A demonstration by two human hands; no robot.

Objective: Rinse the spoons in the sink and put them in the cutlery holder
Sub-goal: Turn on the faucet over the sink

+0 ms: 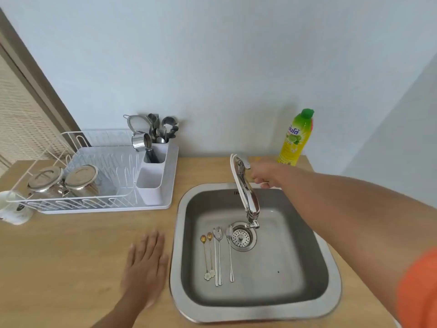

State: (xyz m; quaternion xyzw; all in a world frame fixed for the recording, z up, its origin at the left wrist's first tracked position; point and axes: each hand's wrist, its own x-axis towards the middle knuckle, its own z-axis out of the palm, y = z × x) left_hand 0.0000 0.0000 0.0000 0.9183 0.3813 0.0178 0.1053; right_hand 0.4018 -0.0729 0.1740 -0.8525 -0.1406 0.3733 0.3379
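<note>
Nothing looked rinsed yet: the five long-handled metal spoons lay dry in the square steel sink while the right hand curled around the chrome tap, the left hand lay flat and spread on the wooden tabletop beside the sink, and the white plastic cutlery holder waited beyond it.

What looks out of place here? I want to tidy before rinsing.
Little stands out. A steel cup lies tipped on its side against the cutlery holder instead of standing. The spoons lie neatly in the sink.
</note>
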